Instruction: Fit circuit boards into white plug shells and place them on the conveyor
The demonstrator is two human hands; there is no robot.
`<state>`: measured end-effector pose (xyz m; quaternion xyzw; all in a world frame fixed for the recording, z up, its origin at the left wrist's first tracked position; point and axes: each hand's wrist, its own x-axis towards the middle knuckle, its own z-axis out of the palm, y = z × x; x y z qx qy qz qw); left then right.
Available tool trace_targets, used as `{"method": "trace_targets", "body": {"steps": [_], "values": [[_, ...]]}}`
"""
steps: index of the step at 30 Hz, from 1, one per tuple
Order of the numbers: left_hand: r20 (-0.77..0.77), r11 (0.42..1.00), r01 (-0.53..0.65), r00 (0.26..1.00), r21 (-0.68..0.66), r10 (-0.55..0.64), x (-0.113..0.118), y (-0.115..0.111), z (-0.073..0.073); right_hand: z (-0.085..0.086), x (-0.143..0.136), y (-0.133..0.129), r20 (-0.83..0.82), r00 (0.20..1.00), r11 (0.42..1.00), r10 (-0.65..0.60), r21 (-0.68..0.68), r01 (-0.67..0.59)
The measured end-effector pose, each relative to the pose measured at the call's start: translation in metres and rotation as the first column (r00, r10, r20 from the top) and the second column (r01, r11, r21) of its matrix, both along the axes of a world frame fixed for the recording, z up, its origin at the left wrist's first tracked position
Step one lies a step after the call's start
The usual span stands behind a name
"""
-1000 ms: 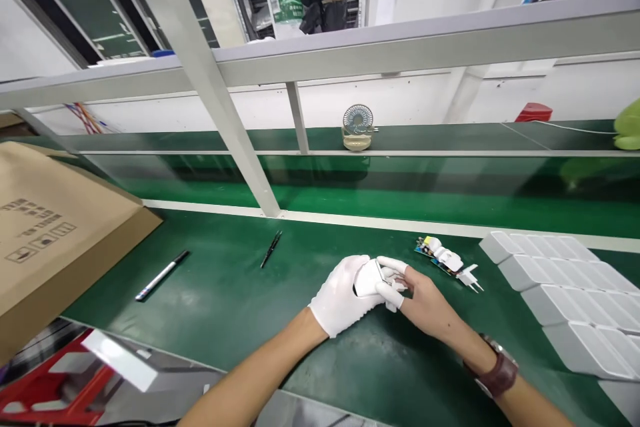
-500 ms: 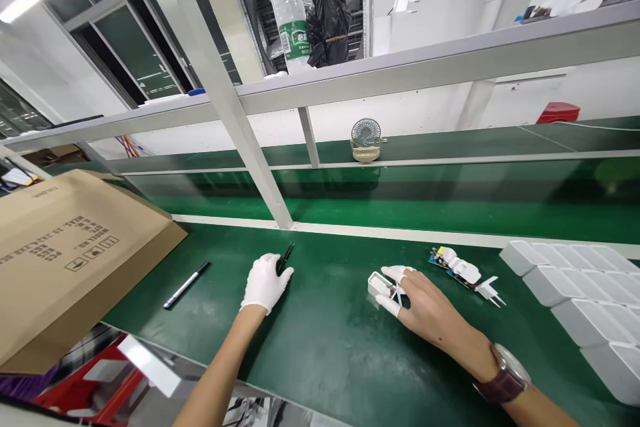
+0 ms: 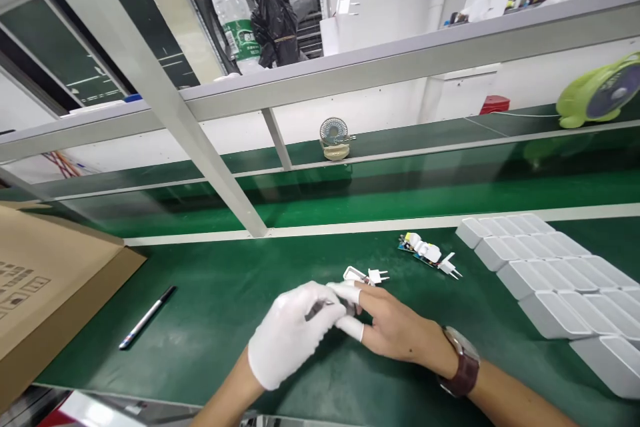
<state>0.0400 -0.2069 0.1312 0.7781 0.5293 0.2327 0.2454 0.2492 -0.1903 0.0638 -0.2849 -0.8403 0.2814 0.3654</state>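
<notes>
My left hand [image 3: 295,330], in a white glove, is closed with its fingertips against those of my right hand. My right hand [image 3: 395,321] wears white finger cots and is closed too, thumb and fingers pinched together. A dark grey thing shows between the fingers of both hands; most of it is hidden, but it may be the slim black tool seen earlier by my left hand. Just beyond my fingertips lie a small white charger case [image 3: 354,273] and a white two-pin plug [image 3: 377,277]. To their right rests a circuit board [image 3: 421,248] with a white plug piece [image 3: 449,265].
Rows of white plastic cases [image 3: 545,267] stand on the right of the green table [image 3: 215,320]. A marker pen [image 3: 147,317] and a cardboard box [image 3: 65,307] are on the left. A metal post [image 3: 215,173] rises behind; a small fan [image 3: 335,139] stands farther back.
My left hand has moved right and met my right hand. The black tool no longer lies in view on the table. My right hand has left the white case. The view has turned right.
</notes>
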Motion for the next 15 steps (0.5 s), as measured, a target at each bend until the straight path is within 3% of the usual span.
{"method": "trace_targets", "body": {"steps": [2, 4, 6, 8, 12, 15], "values": [[0.134, 1.0, 0.0, 0.991, -0.002, 0.001, 0.01, 0.007, -0.005, 0.003, 0.007, 0.006, -0.107, 0.994, 0.996, 0.012, -0.081, -0.021], [0.218, 0.997, -0.081, 0.973, 0.011, 0.076, 0.013, 0.021, -0.021, 0.004, 0.021, 0.018, -0.284, 0.95, 0.978, -0.127, -0.197, 0.072], [0.212, 0.988, -0.153, 0.966, 0.022, 0.145, 0.015, 0.036, -0.046, 0.003, 0.038, 0.032, -0.44, 0.836, 0.922, -0.329, -0.342, 0.182], [0.173, 0.982, -0.184, 0.969, 0.028, 0.177, 0.019, 0.046, -0.075, -0.001, 0.053, 0.044, -0.519, 0.725, 0.873, -0.452, -0.423, 0.241], [0.126, 0.995, -0.098, 0.988, 0.032, 0.094, 0.04, 0.053, -0.121, -0.015, 0.066, 0.056, -0.563, 0.649, 0.842, -0.512, -0.479, 0.248], [0.128, 0.995, -0.034, 0.992, 0.094, 0.022, 0.059, 0.059, -0.129, -0.022, 0.066, 0.056, -0.591, 0.621, 0.833, -0.514, -0.518, 0.196]]}}
